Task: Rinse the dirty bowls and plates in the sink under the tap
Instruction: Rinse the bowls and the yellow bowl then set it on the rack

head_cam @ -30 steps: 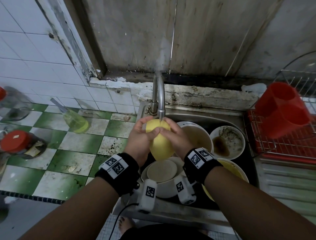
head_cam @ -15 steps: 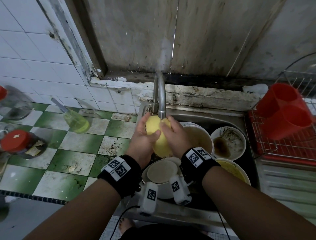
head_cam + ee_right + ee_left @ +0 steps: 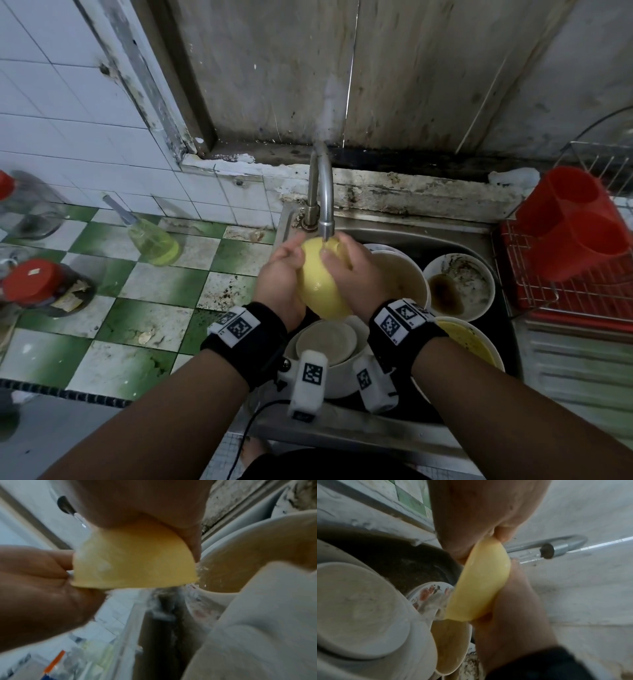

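A yellow bowl (image 3: pixel 322 281) is held tilted right under the tap (image 3: pixel 324 205), and water runs onto it (image 3: pixel 481 580) (image 3: pixel 137 561). My left hand (image 3: pixel 279 274) grips its left side and my right hand (image 3: pixel 352 270) grips its right side. Below, the steel sink (image 3: pixel 445 236) holds several dirty dishes: an upturned white bowl (image 3: pixel 325 341), a big cream bowl (image 3: pixel 404 277), a stained white bowl (image 3: pixel 459 284), a yellow-soiled bowl (image 3: pixel 476 342) and a flowered plate (image 3: pixel 429 593).
A red wire rack (image 3: pixel 565 287) with a red cutlery holder (image 3: pixel 579 219) stands right of the sink. On the green-and-white tiled counter (image 3: pixel 144 308) to the left lie a soap bottle (image 3: pixel 150 240), a red-lidded jar (image 3: pixel 41 287) and a glass jar (image 3: pixel 30 209).
Both hands have lifted the yellow bowl up closer to the tap's spout and turned it a little. The dishes in the sink have not moved.
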